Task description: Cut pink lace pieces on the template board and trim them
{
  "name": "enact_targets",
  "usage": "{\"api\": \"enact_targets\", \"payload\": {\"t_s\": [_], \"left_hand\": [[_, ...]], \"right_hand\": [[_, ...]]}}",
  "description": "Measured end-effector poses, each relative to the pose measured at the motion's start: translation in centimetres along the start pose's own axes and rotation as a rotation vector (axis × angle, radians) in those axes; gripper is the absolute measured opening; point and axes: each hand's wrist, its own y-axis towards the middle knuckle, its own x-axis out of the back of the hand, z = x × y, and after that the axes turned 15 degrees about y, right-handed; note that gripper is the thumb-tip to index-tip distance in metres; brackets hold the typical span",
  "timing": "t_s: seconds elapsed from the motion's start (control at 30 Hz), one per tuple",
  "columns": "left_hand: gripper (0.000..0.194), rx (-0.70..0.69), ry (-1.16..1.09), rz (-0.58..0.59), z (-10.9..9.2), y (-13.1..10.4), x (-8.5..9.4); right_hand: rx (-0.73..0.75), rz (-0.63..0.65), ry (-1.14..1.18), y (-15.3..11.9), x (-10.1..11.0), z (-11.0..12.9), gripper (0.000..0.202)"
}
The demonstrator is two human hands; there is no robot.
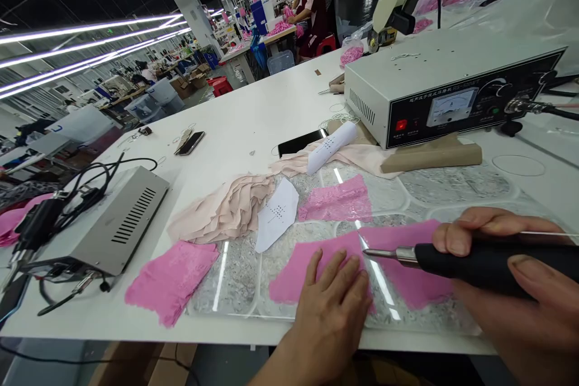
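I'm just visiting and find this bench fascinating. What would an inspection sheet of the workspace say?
Surface: white table, partly covered by a glossy grey-patterned sheet.
Job's things: flat pink fabric and a black-handled tool with a metal tip; whether the tip touches fabric, I cannot tell.
Clutter: beige fabric stack, white marked piece, phone, two metal boxes.
Grip: left hand rests on the pink fabric, fingers spread; right hand holds the tool.
Cables: black cable on the right-hand box's front; more loop about the left-hand box.
Surroundings: seated person at a sewing machine, red stools, strip lights overhead.
Spills: nothing seen.
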Motion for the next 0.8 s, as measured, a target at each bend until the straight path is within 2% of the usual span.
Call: {"api": "enact_targets", "payload": {"t_s": [0.1, 0.2, 0.5, 0.67, 0.8], "left_hand": [[0.026, 0.000, 0.002, 0.009, 0.0, -0.1, 0.0], [0.027, -0.004, 0.005, 0.019, 0.0, -0.2, -0.1], [0.026, -0.006, 0.019, -0.003, 0.1, 0.1, 0.0], [0.023, -0.025, -0.002, -0.048, -0.1, -0.3, 0.4], [0.021, -0.040, -0.022, -0.046, -0.4, -1.1, 0.8]], "right_hand": [[-0.010, 0.087, 0.035, -0.1, 0.3, -0.2, 0.020], [-0.028, 0.103, 0.013, -0.1, 0.3, -0.2, 0.017], [-0.049, 0.114, -0.014, -0.1, -0.3, 0.3, 0.006], [-0.085, 0.084, -0.027, -0.2, -0.4, 0.4, 0.007], [-0.049, 0.068, 0.033, -0.3, 0.5, 0.1, 0.013]]}}
